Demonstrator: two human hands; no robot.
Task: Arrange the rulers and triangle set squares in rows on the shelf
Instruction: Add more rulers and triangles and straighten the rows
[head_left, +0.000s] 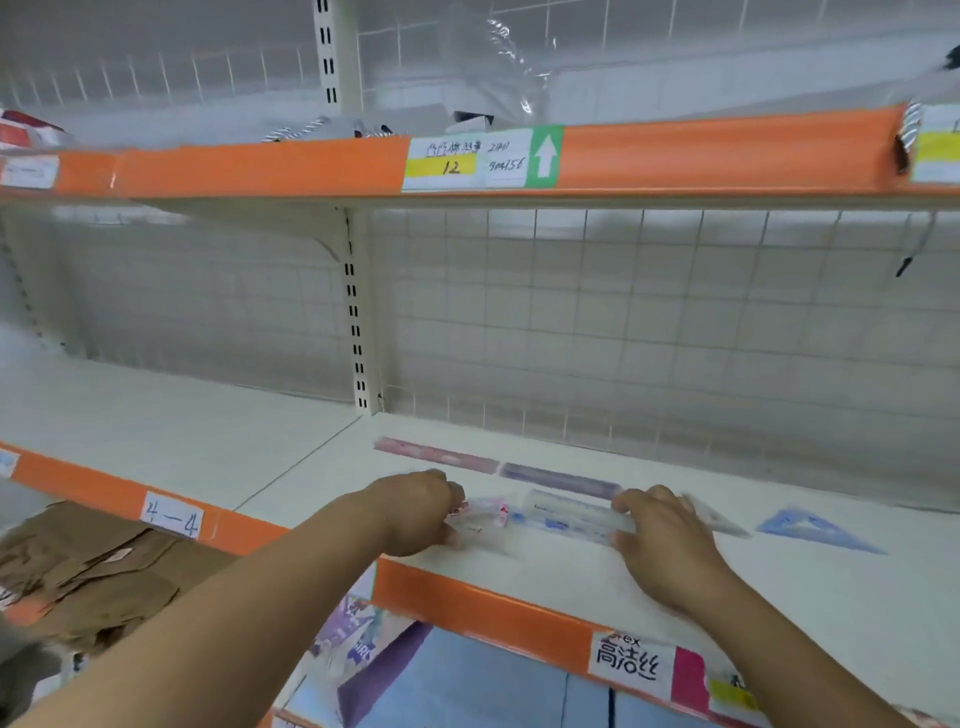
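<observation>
Grip on clear ruler (566, 517) at both ends, front part of shelf (779, 597).
Head view: both forearms reach in from below, over the orange edge strip (493, 613). Left hand (415, 512), knuckles up, fingers curled, pinches the ruler's left end at its pink-and-white label. Right hand (662, 540), back of hand up, fingers curled over the right end. The ruler lies flat and lengthwise between the hands, blurred. Behind it, near the wire mesh back (623, 338), a pink ruler (434, 454) and a purple ruler (561, 480) lie end to end in one row. A blue set square (815, 530) lies flat well to the right of the right hand. A translucent piece (722, 519) sits just beside that hand; too blurred to identify. Cardboard (104, 571) lies on the lower level at left.
</observation>
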